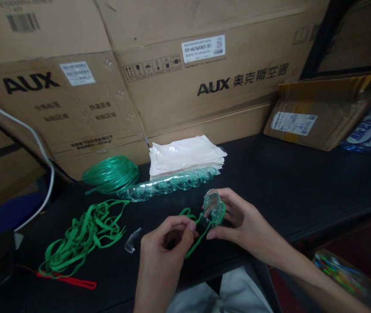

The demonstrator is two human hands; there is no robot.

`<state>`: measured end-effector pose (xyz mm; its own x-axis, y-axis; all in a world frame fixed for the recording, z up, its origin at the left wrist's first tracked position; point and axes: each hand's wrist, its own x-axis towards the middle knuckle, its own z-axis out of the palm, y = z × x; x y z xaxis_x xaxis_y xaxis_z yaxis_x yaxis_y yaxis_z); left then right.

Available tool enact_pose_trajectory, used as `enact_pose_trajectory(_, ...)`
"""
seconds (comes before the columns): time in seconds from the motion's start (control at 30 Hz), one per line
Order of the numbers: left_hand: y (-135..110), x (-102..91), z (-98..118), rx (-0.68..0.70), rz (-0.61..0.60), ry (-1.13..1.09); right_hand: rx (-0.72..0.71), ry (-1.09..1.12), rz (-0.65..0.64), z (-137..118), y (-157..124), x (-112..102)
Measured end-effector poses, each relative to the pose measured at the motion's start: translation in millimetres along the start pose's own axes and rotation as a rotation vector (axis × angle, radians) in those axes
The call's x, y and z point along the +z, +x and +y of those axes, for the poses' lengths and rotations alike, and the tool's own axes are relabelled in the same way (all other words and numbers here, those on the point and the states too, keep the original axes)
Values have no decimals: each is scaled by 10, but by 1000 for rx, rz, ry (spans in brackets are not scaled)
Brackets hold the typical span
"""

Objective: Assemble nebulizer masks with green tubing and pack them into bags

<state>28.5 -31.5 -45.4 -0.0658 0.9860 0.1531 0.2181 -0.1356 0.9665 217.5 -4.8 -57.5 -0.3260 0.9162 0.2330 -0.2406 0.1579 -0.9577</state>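
Note:
My right hand [237,221] grips a clear plastic mask with a green rim [213,204] just above the black table [302,182]. My left hand [167,243] pinches a green elastic strap [193,243] that runs up to the mask. Both hands are closed and nearly touch. A small clear plastic piece [132,240] lies just left of my left hand. A row of nested clear masks [168,184] lies behind the hands.
A heap of loose green straps [81,239] and a red strap [71,280] lie at the left. A coil of green tubing [111,174] and a stack of clear bags [185,156] sit by the AUX cardboard boxes [205,87]. A white cable [46,156] hangs at left.

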Motion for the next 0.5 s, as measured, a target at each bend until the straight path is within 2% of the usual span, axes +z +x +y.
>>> enact_pose_trajectory(0.23, -3, 10, -11, -12, 9, -13, -2, -4, 7, 8, 4, -3)
enact_pose_trajectory(0.5, 9, 24, -18, 22, -46, 40, -46, -84, -2, 14, -19, 6)
